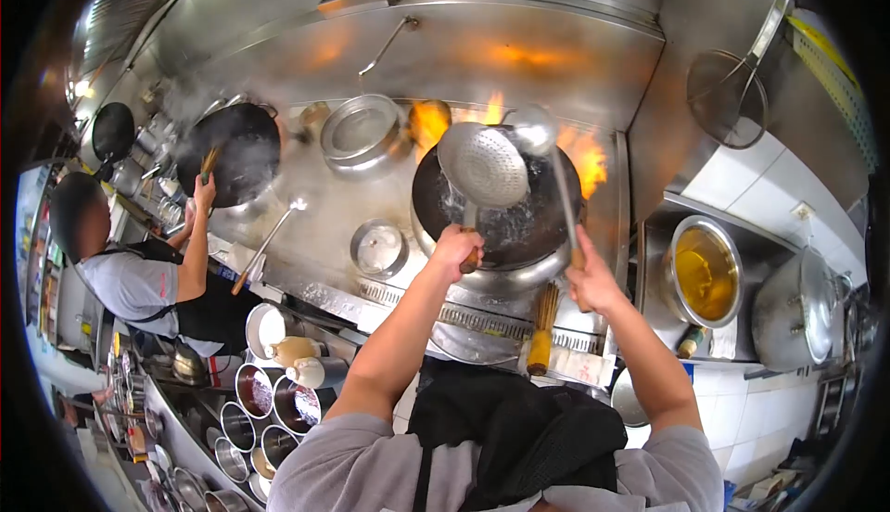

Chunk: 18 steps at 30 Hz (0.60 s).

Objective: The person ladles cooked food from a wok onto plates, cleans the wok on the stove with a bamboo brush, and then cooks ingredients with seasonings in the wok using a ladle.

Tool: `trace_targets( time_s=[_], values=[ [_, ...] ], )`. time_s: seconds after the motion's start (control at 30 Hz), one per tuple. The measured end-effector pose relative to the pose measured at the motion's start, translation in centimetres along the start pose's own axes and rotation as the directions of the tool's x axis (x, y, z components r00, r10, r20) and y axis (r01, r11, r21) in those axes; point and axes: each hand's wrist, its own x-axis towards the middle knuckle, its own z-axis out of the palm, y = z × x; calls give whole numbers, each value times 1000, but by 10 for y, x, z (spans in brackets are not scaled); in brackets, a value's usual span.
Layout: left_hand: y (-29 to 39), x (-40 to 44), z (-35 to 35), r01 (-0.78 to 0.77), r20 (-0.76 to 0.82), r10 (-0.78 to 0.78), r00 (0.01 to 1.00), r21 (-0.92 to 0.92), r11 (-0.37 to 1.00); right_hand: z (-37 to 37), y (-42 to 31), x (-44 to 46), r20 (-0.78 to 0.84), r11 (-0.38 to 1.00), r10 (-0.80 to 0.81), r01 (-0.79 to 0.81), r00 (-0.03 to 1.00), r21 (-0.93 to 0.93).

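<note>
My left hand [457, 249] is closed around the wooden handle of a perforated skimmer [483, 165], whose round bowl is raised over the wok. In my right hand [594, 279] is the wooden handle of a long steel ladle [534, 130], its bowl beside the skimmer at the wok's far side. Beneath both tools sits a dark wok [505, 246] with wet, bubbling contents that I cannot identify. Flames [588, 161] rise behind and to the right of it. A bamboo wok brush [543, 331] lies at the stove's front edge, between my forearms.
A metal bowl of yellow oil [706, 275] and a lidded pot [795, 308] stand on the right. Steel pots [362, 129] sit on the stove. At left, a person [139, 275] brushes a steaming wok [230, 155]. Containers [238, 425] fill the lower left.
</note>
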Motion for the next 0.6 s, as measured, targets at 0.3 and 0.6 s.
trace_targets(
  time_s=[0.3,0.6],
  values=[
    [-15,-15,-22,-27,-246,720,649,938,345,30,-45,-9,-144,975,-14,45,989,218],
    [-40,-67,-118,-337,-310,539,783,518,787,64,2,0,-166,880,127,-188,978,-436]
  ],
)
